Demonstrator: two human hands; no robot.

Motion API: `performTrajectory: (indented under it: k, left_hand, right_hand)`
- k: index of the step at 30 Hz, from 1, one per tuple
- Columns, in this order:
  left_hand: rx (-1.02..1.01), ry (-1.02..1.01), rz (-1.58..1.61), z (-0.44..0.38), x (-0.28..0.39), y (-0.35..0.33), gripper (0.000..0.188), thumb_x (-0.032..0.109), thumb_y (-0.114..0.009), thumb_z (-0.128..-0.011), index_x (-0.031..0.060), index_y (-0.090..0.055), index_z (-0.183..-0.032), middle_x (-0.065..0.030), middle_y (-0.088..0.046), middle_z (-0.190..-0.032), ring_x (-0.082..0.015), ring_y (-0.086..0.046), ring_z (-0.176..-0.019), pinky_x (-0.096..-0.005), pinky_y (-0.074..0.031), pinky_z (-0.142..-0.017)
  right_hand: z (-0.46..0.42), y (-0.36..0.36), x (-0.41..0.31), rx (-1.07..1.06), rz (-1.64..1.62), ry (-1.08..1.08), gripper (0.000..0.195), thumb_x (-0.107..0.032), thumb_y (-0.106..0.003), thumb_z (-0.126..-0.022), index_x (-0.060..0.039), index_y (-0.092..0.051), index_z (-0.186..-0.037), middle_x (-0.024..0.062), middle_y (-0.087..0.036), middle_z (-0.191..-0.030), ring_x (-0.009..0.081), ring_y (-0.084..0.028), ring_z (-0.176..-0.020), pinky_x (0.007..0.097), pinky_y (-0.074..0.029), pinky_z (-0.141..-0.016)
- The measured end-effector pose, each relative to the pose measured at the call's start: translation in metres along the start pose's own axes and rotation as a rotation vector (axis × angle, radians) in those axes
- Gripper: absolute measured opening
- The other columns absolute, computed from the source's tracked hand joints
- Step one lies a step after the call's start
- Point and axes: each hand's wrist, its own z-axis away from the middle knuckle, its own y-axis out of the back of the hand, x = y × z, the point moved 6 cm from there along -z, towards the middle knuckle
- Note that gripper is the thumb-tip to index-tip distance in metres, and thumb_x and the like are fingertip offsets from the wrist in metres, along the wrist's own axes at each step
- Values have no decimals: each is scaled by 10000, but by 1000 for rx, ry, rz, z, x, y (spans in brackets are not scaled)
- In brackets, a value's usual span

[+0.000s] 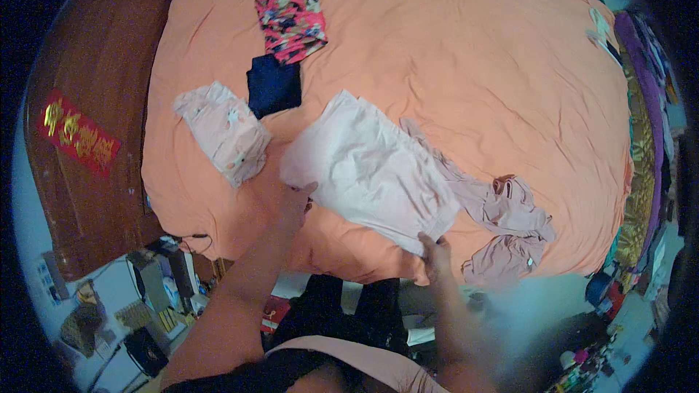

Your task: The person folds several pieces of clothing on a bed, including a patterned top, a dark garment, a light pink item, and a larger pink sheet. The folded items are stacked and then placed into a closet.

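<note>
A white cloth garment point(371, 169), folded over and somewhat rumpled, lies on the orange bedspread point(464, 43) before me. My left hand point(303, 199) is at its lower left corner, fingers partly hidden, so its grip cannot be told. At the lower right edge, my right hand point(434, 251) pinches the cloth between thumb and fingers. Just right of the white garment lies a crumpled pale pink garment point(508, 210). To the left is a folded pale garment with small prints point(226, 131). Beyond it are a folded dark navy cloth point(274, 84) and a folded multicoloured garment point(292, 16), their edges touching.
A brown wooden headboard or panel point(104, 54) with a red paper strip point(79, 134) bounds the bed at left. Piled textiles point(644, 136) line the right side. Boxes and other items point(158, 278) stand on the floor at lower left.
</note>
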Motion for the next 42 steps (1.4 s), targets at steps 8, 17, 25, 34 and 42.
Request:
performTrajectory:
  k: [8,17,25,34,42]
  left_hand:
    - [-153,-1078,-706,53,-36,-75,671,257,-729,-620,83,-415,-1186,-156,-442,-1166,-301,-398,-1039,-415,-307,-886]
    - [-449,-860,-206,45,-25,-101,675,329,-705,-677,68,-419,-1231,-128,-489,-1197,-250,-465,-1106,-381,-365,-931]
    - [-387,23,394,-22,-86,-32,323,222,-639,-786,55,-542,-1045,-25,-582,-953,-133,-569,-798,-264,-460,-661]
    - [4,381,350,6,-89,-12,508,276,-714,-728,55,-491,-1127,-48,-564,-1007,-159,-550,-832,-263,-441,-690]
    - [-186,105,719,-61,-107,-41,605,201,-759,-685,40,-460,-1185,-36,-537,-1115,-177,-541,-944,-291,-442,-799]
  right_hand:
    - [24,-23,16,211,-73,-3,332,-67,-613,-765,-26,-489,-1070,85,-586,-916,179,-596,-775,286,-516,-604]
    - [65,-224,-45,-144,622,925,392,-57,-577,-809,9,-397,-1151,96,-525,-986,160,-524,-897,257,-439,-781]
    - [1,-197,11,-90,734,605,300,-64,-609,-775,21,-498,-1040,88,-547,-946,163,-539,-856,276,-448,-755]
    - [-85,-187,-11,116,608,651,611,-152,-726,-685,45,-394,-1159,112,-516,-1014,204,-531,-897,311,-457,-725]
    - [-111,-201,21,-217,338,108,461,-34,-647,-721,51,-463,-1135,148,-571,-1055,251,-574,-927,355,-482,-773]
